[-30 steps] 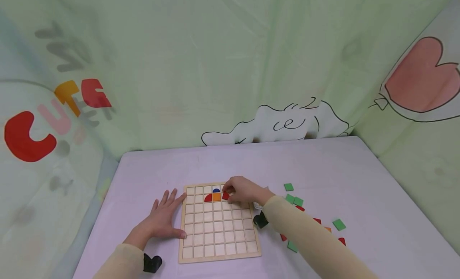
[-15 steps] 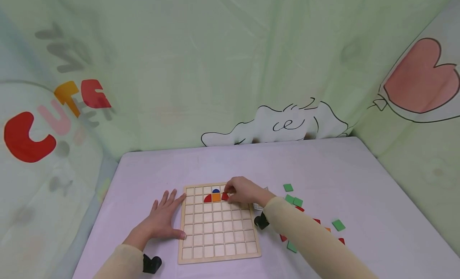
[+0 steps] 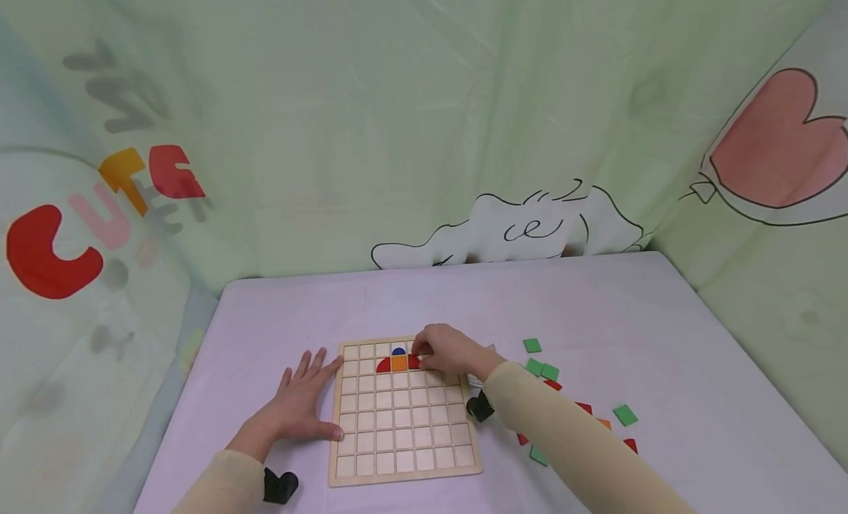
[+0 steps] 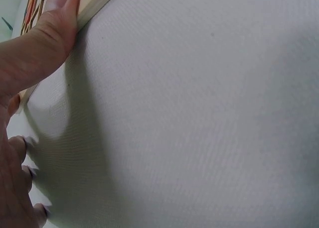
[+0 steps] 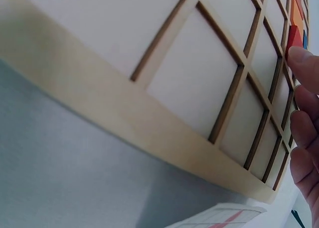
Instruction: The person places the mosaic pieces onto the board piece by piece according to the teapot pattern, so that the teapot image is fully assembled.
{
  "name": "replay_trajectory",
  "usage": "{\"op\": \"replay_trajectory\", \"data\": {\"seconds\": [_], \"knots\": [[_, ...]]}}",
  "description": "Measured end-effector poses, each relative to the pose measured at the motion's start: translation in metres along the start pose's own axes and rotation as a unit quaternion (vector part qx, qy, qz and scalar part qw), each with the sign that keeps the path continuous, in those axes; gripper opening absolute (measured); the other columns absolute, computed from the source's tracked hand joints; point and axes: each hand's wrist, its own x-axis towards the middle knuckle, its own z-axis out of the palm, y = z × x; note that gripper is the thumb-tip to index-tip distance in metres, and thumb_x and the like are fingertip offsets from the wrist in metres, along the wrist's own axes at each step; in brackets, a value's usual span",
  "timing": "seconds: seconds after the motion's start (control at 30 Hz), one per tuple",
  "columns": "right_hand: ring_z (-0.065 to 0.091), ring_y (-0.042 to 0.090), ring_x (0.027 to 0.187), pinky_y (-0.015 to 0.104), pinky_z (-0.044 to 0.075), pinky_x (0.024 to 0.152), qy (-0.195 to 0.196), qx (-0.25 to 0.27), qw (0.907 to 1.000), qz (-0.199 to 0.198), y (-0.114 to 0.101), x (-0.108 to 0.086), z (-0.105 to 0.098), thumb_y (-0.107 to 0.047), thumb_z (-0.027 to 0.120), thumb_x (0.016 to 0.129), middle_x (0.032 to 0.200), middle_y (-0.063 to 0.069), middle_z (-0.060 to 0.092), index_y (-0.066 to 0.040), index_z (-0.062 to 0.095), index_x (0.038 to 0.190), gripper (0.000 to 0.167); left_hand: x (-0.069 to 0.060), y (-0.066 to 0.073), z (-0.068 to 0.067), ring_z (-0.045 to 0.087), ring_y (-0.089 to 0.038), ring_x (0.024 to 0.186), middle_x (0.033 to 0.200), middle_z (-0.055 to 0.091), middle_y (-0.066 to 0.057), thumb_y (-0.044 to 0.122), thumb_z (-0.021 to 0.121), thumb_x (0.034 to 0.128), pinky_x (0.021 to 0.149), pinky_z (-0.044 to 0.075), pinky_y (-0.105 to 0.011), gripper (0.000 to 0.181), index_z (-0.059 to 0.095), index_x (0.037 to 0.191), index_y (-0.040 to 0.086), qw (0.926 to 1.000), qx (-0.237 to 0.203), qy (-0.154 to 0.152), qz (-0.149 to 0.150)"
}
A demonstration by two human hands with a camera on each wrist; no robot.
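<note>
A wooden grid board (image 3: 405,479) lies on the table. The left hand (image 3: 305,402) has its fingers spread, thumb and a fingertip touching the board's left edge; its thumb (image 4: 50,34) rests on the frame in the left wrist view. Over the upper right cells, the right hand (image 3: 450,350) pinches a red piece (image 3: 414,361), which lies flush beside an orange square (image 3: 399,363). Its thumb tip (image 5: 299,55) touches that red piece (image 5: 295,38) in the right wrist view. Another red piece (image 3: 384,365) lies left of the orange square, a blue piece (image 3: 398,350) above it.
Green tiles (image 3: 625,415) and red pieces (image 3: 584,408) lie scattered right of the board, partly behind the right sleeve (image 3: 563,433). A printed sheet (image 5: 224,217) lies by the board's right edge. Fabric walls (image 3: 424,131) stand around the table.
The red piece under the right fingers has turned from a tilt to line up with the orange square. The left hand keeps its place.
</note>
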Motion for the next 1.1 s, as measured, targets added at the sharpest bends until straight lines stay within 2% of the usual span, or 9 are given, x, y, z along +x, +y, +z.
{"op": "replay_trajectory", "data": {"seconds": [0.33, 0.67, 0.93, 1.1], "knots": [[0.053, 0.017, 0.087, 0.033, 0.054, 0.086, 0.001, -0.02, 0.9998, 0.004, -0.002, 0.002, 0.0, -0.014, 0.076, 0.093, 0.093, 0.001, 0.063, -0.01, 0.074, 0.102, 0.011, 0.0, -0.001, 0.0, 0.003, -0.05, 0.157, 0.171, 0.013, -0.023, 0.055, 0.094, 0.0599, 0.121, 0.007, -0.075, 0.127, 0.03, 0.162, 0.014, 1.0, -0.002, -0.003, -0.002], [0.053, 0.016, 0.079, 0.03, 0.052, 0.076, 0.023, -0.056, 0.998, 0.017, -0.005, 0.001, 0.006, -0.019, 0.077, 0.093, 0.083, -0.001, 0.061, -0.011, 0.073, 0.093, 0.009, 0.001, -0.001, 0.001, 0.003, -0.05, 0.157, 0.17, 0.013, -0.023, 0.055, 0.094, 0.0601, 0.121, 0.007, -0.075, 0.127, 0.03, 0.162, 0.014, 1.0, -0.001, -0.001, 0.001], [0.053, 0.016, 0.081, 0.032, 0.054, 0.08, 0.017, -0.028, 0.9994, 0.007, -0.005, -0.002, 0.002, -0.014, 0.074, 0.095, 0.088, 0.001, 0.065, -0.008, 0.074, 0.098, 0.007, 0.0, 0.001, -0.002, 0.004, -0.051, 0.157, 0.17, 0.014, -0.025, 0.055, 0.094, 0.0601, 0.121, 0.007, -0.076, 0.126, 0.031, 0.161, 0.013, 1.0, -0.006, -0.002, 0.003], [0.058, 0.016, 0.085, 0.036, 0.057, 0.086, 0.042, 0.004, 0.9991, 0.003, 0.0, -0.009, -0.01, -0.01, 0.07, 0.096, 0.096, 0.004, 0.07, -0.005, 0.075, 0.103, 0.01, 0.001, 0.001, -0.001, 0.003, -0.051, 0.157, 0.17, 0.013, -0.025, 0.055, 0.093, 0.0607, 0.121, 0.006, -0.075, 0.126, 0.03, 0.161, 0.013, 0.9999, -0.009, -0.004, 0.005]]}}
